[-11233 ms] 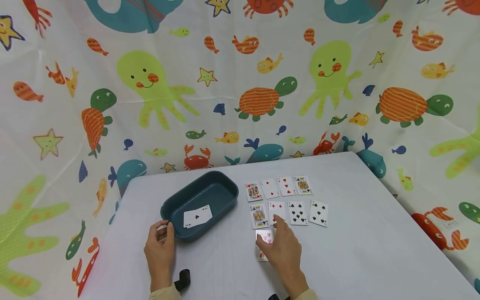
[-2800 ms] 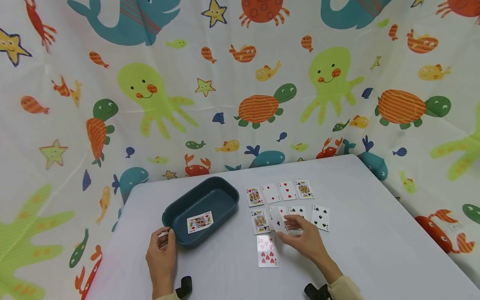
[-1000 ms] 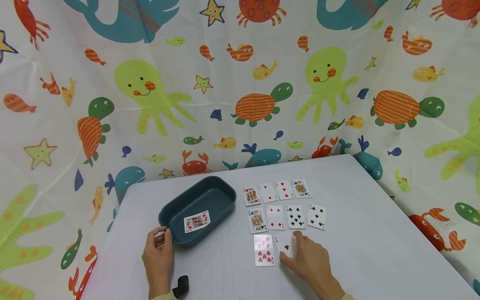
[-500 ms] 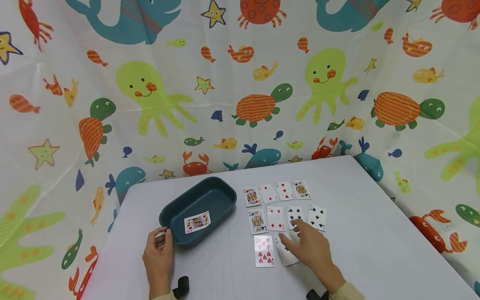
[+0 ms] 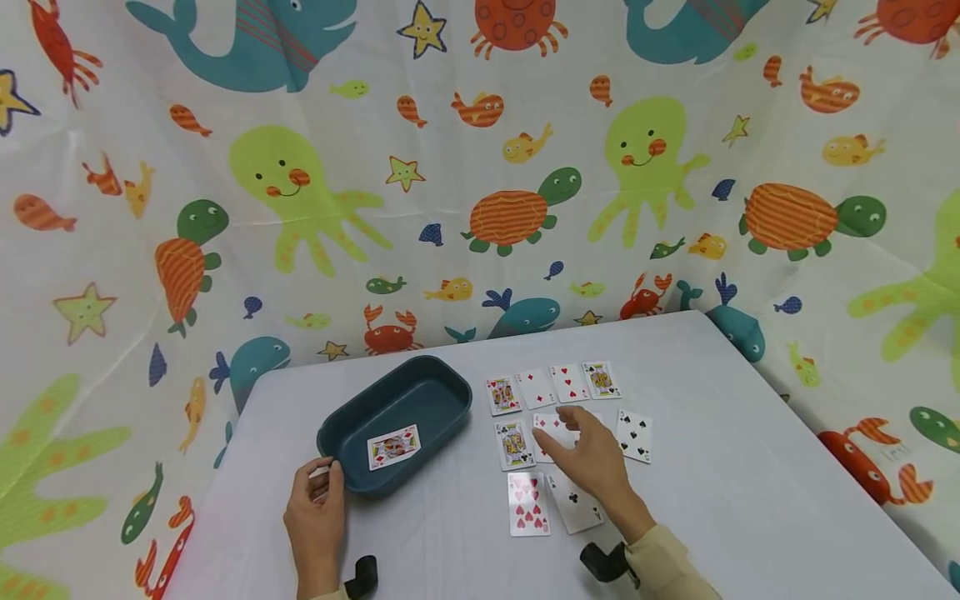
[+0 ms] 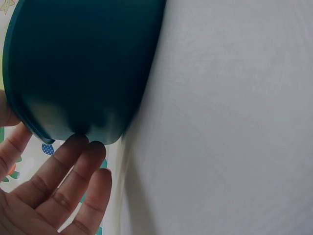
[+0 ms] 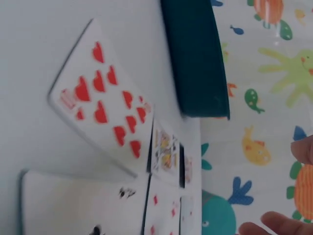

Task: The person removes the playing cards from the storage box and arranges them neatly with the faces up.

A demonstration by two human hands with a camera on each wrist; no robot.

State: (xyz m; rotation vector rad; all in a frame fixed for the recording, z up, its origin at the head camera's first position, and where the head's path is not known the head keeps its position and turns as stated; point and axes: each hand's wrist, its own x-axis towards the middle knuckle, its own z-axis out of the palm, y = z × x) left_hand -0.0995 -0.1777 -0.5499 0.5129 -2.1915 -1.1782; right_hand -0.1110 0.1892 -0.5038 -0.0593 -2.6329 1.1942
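Observation:
My left hand (image 5: 315,518) grips the near-left end of a dark teal tray (image 5: 336,410), thumb at the rim and fingertips against the outer wall in the left wrist view. Inside the tray lies a diamond face card (image 5: 393,447). My right hand (image 5: 592,458) is over the middle row of playing cards with fingers spread and nothing held. It partly covers the four of diamonds (image 5: 546,427) and hides most of the card beside it. Nearer me, a ten of hearts (image 5: 528,504) lies beside a slightly tilted club card (image 5: 576,504).
The back row holds a red face card (image 5: 503,396), a diamond card (image 5: 535,388), a heart card (image 5: 568,382) and a black face card (image 5: 602,380). A club king (image 5: 514,444) and a spade card (image 5: 634,435) end the middle row. A patterned curtain (image 5: 450,150) hangs behind the white table (image 5: 750,500).
The club card was carried from the tray side and laid right of the ten of hearts, then released. My right hand has since moved up and left. The tray's top card became a diamond face card.

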